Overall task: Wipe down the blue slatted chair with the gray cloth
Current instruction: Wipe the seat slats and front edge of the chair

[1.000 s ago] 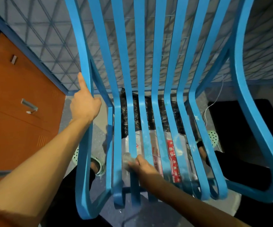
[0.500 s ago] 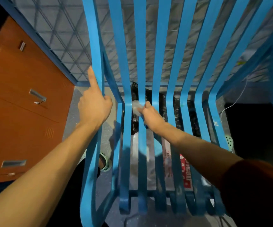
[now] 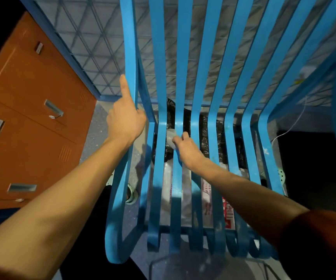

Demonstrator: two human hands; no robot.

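The blue slatted chair (image 3: 201, 73) fills the view from top to bottom, its slats bending where back meets seat. My left hand (image 3: 125, 118) grips the outer left frame rail, the index finger stretched up along it. My right hand (image 3: 187, 149) presses a small crumpled gray cloth (image 3: 170, 138) against one of the left-middle slats, just below the bend. The cloth shows only at my fingertips; the remainder is hidden under the hand.
An orange cabinet (image 3: 28, 122) with metal handles stands at left. Behind the chair is a blue-framed mesh panel (image 3: 94, 43). Under the seat lie a black plastic bag (image 3: 203, 126) and printed white packaging (image 3: 205, 190). A dark mass (image 3: 312, 164) sits at right.
My right hand slid the cloth from the seat's front up the slat to the bend, then came slightly down. The left hand kept its grip on the rail; the view shifted.
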